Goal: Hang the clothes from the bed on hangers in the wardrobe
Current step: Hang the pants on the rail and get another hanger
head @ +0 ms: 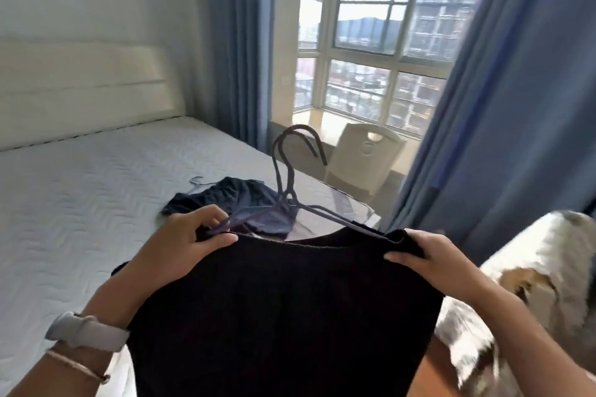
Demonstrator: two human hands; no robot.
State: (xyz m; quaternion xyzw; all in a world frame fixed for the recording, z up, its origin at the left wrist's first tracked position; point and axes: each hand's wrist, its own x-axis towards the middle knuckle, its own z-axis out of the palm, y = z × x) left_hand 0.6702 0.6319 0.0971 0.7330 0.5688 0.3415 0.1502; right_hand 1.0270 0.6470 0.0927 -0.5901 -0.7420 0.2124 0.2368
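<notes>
Across the lower centre of the frame, a black top [283, 306] is held up, left hand [190, 245] and right hand [432, 259] fingers clenched on its shoulders and hangers [290, 184]. Behind, dark clothes [232, 200] lie on the bed [80, 190].

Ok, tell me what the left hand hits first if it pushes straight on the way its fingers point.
Probably the hangers, which the left hand already touches at their arm; beyond lies the dark garment on the bed. Depth is unclear.
</notes>
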